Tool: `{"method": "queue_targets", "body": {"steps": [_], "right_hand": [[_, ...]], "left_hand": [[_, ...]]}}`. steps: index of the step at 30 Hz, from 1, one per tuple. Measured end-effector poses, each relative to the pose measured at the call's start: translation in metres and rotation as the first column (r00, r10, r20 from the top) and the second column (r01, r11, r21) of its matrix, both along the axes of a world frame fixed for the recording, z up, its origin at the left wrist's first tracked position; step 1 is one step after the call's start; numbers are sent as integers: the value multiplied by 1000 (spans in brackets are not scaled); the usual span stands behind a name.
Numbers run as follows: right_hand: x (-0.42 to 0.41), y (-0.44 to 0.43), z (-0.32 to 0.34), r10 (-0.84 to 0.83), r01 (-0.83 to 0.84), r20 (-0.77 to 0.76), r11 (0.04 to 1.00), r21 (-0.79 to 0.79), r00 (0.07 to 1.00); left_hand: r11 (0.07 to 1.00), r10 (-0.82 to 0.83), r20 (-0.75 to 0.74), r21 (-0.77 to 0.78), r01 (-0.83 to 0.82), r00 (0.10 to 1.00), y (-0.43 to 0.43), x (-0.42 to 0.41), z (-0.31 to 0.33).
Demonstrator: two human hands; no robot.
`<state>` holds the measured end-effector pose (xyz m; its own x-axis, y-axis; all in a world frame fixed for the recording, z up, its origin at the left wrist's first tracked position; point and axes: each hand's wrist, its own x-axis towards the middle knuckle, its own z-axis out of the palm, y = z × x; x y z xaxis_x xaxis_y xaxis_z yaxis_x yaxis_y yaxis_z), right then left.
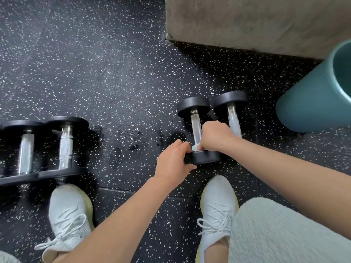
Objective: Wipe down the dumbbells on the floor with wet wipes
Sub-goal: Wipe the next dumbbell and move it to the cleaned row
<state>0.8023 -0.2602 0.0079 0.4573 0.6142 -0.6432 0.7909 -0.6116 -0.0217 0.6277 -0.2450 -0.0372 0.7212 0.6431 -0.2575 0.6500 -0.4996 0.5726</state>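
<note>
Two small black dumbbells with chrome handles lie side by side on the speckled floor. My right hand [214, 136] is wrapped round the handle of the nearer-left dumbbell [194, 111], pressing a white wet wipe [195, 147] against the chrome near its lower end. My left hand [173, 161] grips the rim of that dumbbell's near black head [206, 157]. The second small dumbbell [230, 101] lies just right of it, partly hidden by my right hand. Two larger dumbbells [65, 143] lie together at the left.
A teal round bin [311, 97] stands at the right. A grey concrete block or wall base [256, 21] fills the top right. My two pale sneakers [218, 204] stand close to the dumbbells. Damp patches darken the floor [133, 147] between the two pairs.
</note>
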Motion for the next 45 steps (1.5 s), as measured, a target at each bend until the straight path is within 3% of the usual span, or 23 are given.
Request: {"method": "queue_targets", "body": {"steps": [6,11,15,17,20,23,33,34,39,41,45], "right_hand": [[-18,1,-6,84,-91,58,985,147,995],[-23,20,-5,148,-145,137,989,-37,979],[-28,26,-5,226,-209,109,967,-145,968],[-25,23,-6,162,-152,92,982,-110,982],[-12,12,-9,-61,61,3,998,-13,998],[1,4,-8,-201,197,-146,980,-43,969],[10,0,-23,-527,479,-493,847,-231,693],[9,1,-22,-519,468,-489,852,-233,701],[-8,11,-18,-247,236,-242,969,-74,938],[-12,12,-19,-194,192,-152,981,-25,969],[-8,12,-17,-135,131,-137,991,-34,981]], "left_hand": [[1000,30,1,5,-30,1000,2,-12,-5],[999,46,27,28,-47,999,-5,-8,-3],[999,30,55,19,-32,998,-8,-1,1],[999,18,53,31,-20,998,-8,2,3],[999,19,31,49,-20,999,-9,3,3],[999,24,24,39,-25,999,-8,1,1],[999,52,15,-6,-52,999,-3,-8,-2],[999,53,11,-5,-52,999,-3,-9,-1],[999,50,-23,-2,-50,998,0,-12,0],[999,53,-36,-12,-53,998,1,-14,-1],[998,52,-28,-21,-52,998,2,-14,-2]]}}
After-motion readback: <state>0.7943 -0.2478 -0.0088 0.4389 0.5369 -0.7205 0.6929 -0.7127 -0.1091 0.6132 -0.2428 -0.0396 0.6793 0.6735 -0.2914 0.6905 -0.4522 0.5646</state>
